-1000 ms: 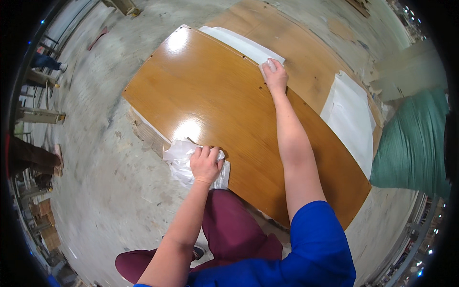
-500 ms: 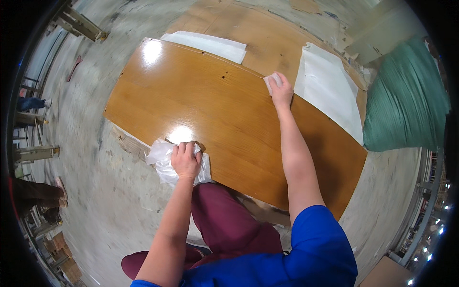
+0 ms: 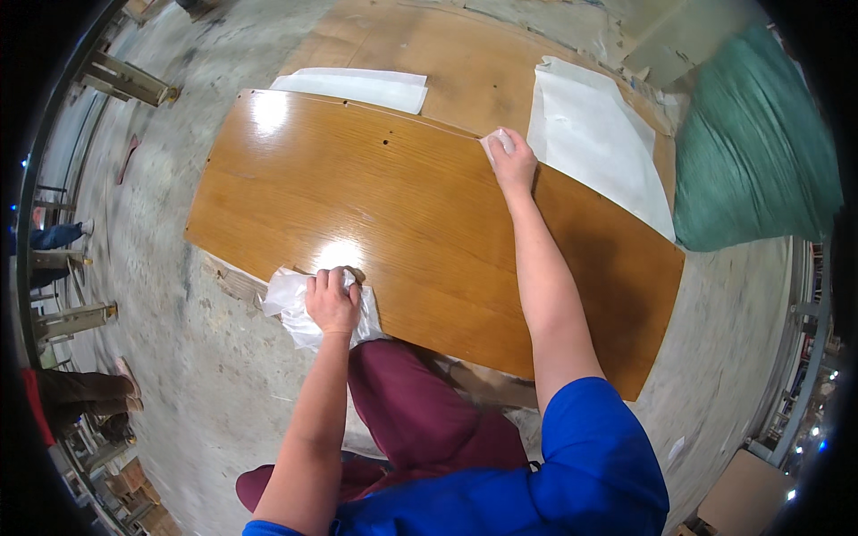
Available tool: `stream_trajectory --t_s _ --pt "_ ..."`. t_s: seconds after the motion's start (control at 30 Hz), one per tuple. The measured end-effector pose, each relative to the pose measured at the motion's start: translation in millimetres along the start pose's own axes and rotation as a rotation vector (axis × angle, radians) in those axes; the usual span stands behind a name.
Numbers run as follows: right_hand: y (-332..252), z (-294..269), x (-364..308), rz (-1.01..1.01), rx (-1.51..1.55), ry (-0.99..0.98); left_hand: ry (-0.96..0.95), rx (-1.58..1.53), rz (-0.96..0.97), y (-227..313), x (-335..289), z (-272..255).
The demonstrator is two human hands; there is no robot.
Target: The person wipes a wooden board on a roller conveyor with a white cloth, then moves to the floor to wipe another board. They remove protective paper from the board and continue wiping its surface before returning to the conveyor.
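Observation:
A large glossy brown wooden panel (image 3: 429, 241) lies slantwise in front of me, with a few small dark holes along its far side. My left hand (image 3: 332, 302) is closed on a crumpled thin white sheet (image 3: 290, 304) at the panel's near left edge. Part of that sheet hangs over the edge. At the far edge, my right hand (image 3: 512, 165) grips the panel, its fingers closed over a small white wrapping sheet (image 3: 490, 148) folded against the edge. The fingertips under the edge are hidden.
Brown cardboard (image 3: 465, 54) covers the floor beyond the panel, bearing a flat white sheet (image 3: 357, 85) and a larger white sheet (image 3: 594, 134). A bulky green covered thing (image 3: 755, 147) stands at right. Another person's legs (image 3: 89, 389) show at the left rim.
My view has turned slightly, shifting the whole scene. Both hands keep their holds at the same panel edges, and the panel shows no clear movement against the sheets.

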State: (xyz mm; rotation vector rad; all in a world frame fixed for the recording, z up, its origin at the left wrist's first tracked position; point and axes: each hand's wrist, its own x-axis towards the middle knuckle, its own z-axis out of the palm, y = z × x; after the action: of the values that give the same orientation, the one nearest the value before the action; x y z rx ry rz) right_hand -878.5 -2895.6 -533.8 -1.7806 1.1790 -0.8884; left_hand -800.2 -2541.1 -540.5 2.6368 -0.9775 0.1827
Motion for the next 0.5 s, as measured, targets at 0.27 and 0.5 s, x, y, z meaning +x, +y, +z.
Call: stream_trajectory --t_s 0.27,0.5 --pt "21 -44 -6 0.062 -0.003 0.062 -0.001 0.053 0.011 3 0 4" --pt "54 -118 -13 0.120 -0.009 0.187 -0.037 0.111 0.019 6 -1 2"
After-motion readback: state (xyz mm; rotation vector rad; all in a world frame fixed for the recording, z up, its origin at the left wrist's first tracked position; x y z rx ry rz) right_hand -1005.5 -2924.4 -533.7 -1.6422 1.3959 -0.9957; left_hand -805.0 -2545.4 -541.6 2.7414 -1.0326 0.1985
